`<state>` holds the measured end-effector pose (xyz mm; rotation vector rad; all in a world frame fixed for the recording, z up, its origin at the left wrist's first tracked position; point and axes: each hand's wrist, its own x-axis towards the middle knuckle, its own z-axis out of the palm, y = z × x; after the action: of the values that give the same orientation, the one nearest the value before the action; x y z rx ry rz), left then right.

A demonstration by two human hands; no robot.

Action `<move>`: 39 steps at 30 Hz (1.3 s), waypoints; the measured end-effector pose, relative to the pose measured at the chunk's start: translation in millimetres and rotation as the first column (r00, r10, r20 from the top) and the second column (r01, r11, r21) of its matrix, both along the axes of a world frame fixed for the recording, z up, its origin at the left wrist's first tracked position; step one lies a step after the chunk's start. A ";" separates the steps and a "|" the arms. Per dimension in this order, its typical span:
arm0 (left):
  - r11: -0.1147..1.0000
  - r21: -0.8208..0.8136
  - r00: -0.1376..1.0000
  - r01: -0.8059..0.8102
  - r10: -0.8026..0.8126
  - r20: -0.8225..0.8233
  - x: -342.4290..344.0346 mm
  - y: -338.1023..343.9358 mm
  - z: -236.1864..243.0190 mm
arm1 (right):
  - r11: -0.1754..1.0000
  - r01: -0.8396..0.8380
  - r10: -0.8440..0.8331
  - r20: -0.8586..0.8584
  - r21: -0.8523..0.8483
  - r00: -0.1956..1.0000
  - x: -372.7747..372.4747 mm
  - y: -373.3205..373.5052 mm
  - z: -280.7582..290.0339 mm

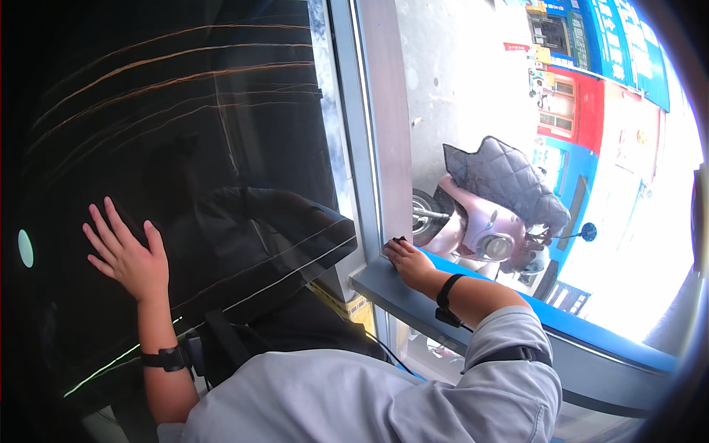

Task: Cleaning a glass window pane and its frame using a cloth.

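My left hand (129,258) is spread with its fingers apart over a glossy black tabletop (244,148) with thin golden veins. Nothing is in it. On the right, my right hand (408,263) is at the corner of the grey window sill (384,288), beside the upright window frame (362,133). Its fingers are bent together, and a small dark thing (399,239) shows at the fingertips, too small to name. Black straps with small devices are around both wrists. My reflection shows in the tabletop.
Beyond the glass stands a pink scooter (473,221) with a grey quilted cover (509,177). Blue and red shopfronts are farther off. A yellow patterned box (360,311) is below the tabletop's corner. A pale oval spot (26,248) shows at the far left.
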<state>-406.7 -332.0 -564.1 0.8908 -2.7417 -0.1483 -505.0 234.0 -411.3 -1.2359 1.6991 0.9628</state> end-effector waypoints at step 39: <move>0.999 -0.042 1.000 0.007 -0.008 -0.024 8.1 -5.8 -6.6 | 0.955 -0.099 -0.105 -0.631 -0.279 0.769 -125.5 -120.2 56.2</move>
<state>-398.6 -337.8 -570.7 0.8623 -2.7158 -0.1015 -630.5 113.8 -355.1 -1.1535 2.4613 1.2583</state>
